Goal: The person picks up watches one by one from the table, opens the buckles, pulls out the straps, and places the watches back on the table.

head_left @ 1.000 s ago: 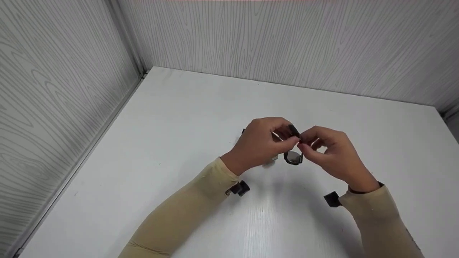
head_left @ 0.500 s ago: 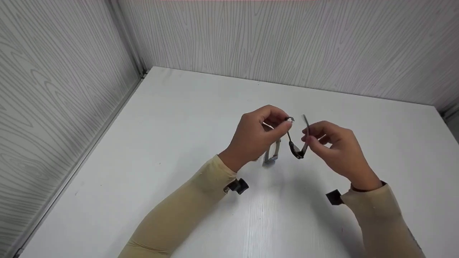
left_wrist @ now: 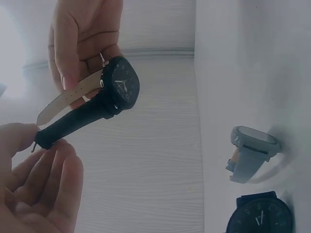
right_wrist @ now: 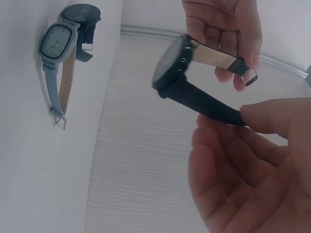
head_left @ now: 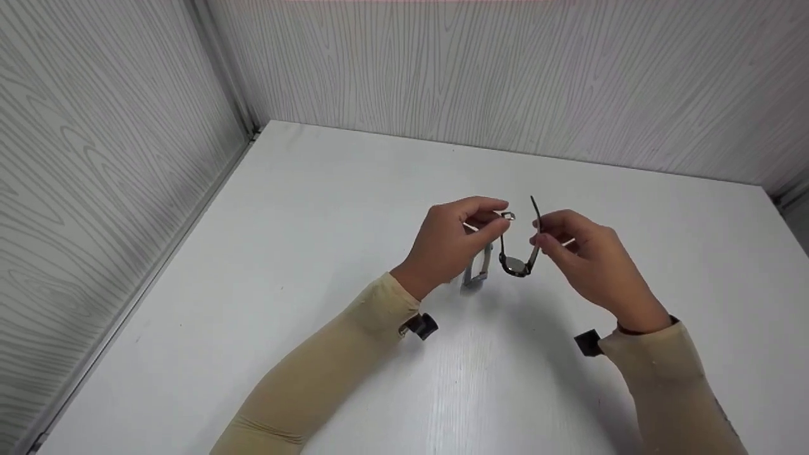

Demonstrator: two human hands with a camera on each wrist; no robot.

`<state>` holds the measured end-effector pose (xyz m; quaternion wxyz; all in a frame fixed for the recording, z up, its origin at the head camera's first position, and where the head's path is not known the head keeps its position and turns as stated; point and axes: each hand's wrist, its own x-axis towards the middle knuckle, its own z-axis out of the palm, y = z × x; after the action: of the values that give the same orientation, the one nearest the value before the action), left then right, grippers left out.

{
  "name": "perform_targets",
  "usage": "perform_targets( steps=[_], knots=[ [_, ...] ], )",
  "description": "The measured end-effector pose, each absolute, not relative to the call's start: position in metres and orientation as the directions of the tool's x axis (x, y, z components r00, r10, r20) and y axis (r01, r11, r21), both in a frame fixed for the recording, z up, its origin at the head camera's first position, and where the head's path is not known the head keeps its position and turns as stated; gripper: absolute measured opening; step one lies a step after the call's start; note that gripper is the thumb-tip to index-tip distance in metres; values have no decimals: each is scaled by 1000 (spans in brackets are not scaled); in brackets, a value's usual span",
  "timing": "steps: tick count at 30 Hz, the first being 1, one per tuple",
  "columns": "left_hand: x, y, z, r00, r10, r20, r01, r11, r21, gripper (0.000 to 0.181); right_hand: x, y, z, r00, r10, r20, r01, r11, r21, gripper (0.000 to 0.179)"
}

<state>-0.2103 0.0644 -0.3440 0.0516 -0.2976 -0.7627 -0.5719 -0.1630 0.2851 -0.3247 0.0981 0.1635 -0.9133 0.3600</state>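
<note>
A black wristwatch (head_left: 516, 266) hangs above the table between both hands, its strap unfastened in a U shape. My left hand (head_left: 445, 239) pinches the buckle end of the strap between thumb and fingers. Opposite it, my right hand (head_left: 584, 262) pinches the other strap half, whose free tip sticks up above the fingers. In the left wrist view the dark dial (left_wrist: 125, 83) shows light hands, and one strap half has a tan inner side with holes. The metal buckle (right_wrist: 250, 77) shows by the left fingertips in the right wrist view.
A light blue-grey watch (right_wrist: 57, 42) stands on the white table (head_left: 354, 183), partly behind my left hand in the head view. Beside it is another black watch (right_wrist: 82, 15). Wood-grain panels (head_left: 493, 76) border the table at the back and left.
My hands were close together at the strap ends one second ago. They have since moved apart, spreading the two strap halves, and the watch dial has turned slightly.
</note>
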Motion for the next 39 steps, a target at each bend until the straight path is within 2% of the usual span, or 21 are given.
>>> perform_targets(
  steps=[7,13,20,28,34,39],
  knots=[
    [-220,73,-357,-839,460,289,472,353,808,22,-175,288,-335,-963,-258,83,-258,776,-575,17],
    [-228,84,-373,-863,476,167,449,574,685,17,-192,294,-356,-954,-292,-74,-205,809,-551,18],
    [-234,95,-388,-891,443,100,408,682,607,21,-207,297,-381,-946,-277,-169,-144,825,-546,21],
    [-232,98,-394,-870,491,40,431,719,545,29,-212,302,-395,-952,-227,-207,-81,836,-542,20],
    [-228,99,-400,-826,562,-41,494,756,429,44,-212,306,-400,-944,-227,-239,-63,835,-547,21],
    [-229,92,-391,-801,599,11,534,706,464,46,-214,311,-399,-940,-226,-254,-55,838,-542,23]
  ],
)
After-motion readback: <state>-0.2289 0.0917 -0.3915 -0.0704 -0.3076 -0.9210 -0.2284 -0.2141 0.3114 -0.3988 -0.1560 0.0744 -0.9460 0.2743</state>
